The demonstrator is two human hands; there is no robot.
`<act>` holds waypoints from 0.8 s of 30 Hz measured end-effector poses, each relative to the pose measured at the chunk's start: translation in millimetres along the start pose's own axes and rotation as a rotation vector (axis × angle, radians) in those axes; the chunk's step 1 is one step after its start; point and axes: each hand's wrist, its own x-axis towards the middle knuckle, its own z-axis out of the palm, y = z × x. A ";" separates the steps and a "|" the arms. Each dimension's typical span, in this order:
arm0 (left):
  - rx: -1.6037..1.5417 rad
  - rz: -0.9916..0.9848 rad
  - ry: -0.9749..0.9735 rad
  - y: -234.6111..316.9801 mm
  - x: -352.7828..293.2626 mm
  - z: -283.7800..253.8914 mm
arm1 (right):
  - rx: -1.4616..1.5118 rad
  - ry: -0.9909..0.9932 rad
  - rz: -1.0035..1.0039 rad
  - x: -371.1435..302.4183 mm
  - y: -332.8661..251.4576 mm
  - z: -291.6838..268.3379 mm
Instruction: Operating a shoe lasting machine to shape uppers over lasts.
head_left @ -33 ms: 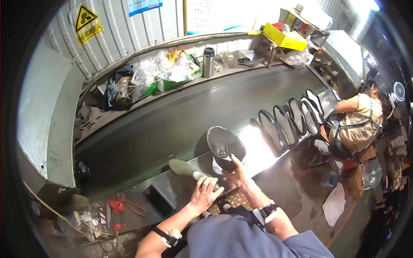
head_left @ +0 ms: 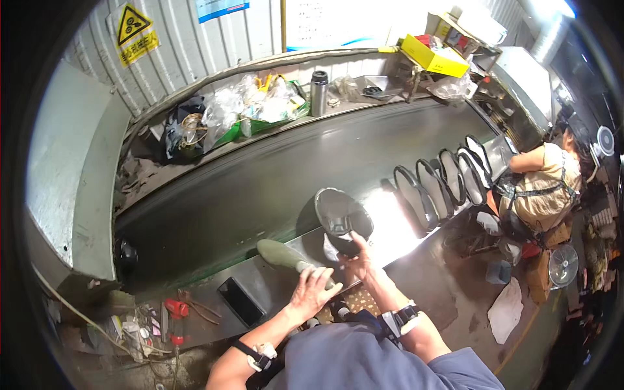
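In L hand (head_left: 309, 296) is grn form (head_left: 278, 253), R hand (head_left: 361, 262) on dk bowl's rim (head_left: 364, 233).

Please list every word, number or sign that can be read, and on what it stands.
Yellow rectangular sign on the grey corrugated metal wall: black warning triangle with gears; large characters, not copied here.
Light-blue rectangular poster: too small to read.
White rectangular wall board: washed out, unreadable.
Bright yellow open box: print too small.

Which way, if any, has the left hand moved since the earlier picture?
No: judged against the flat black rectangle, the left hand shows no clear shift; it stays at the green form.
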 end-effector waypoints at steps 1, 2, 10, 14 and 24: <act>-0.105 -0.027 -0.135 1.1 -3.2 -3.0 | 0.006 0.052 -0.034 -4.7 -3.1 14.6; -0.200 -0.149 -0.122 -3.7 -16.8 0.2 | 0.079 0.096 0.031 -25.9 -3.1 42.5; -0.991 -1.074 0.500 -50.4 -7.6 -8.5 | -0.020 -0.328 -0.093 -61.3 -71.9 30.1; -1.958 -1.332 0.598 -83.7 -8.8 -22.0 | -0.874 -0.347 -0.351 -130.8 -59.1 57.1; -1.296 -1.569 0.396 -119.9 -19.9 -18.1 | -1.851 -1.043 -1.356 -118.6 28.7 -23.7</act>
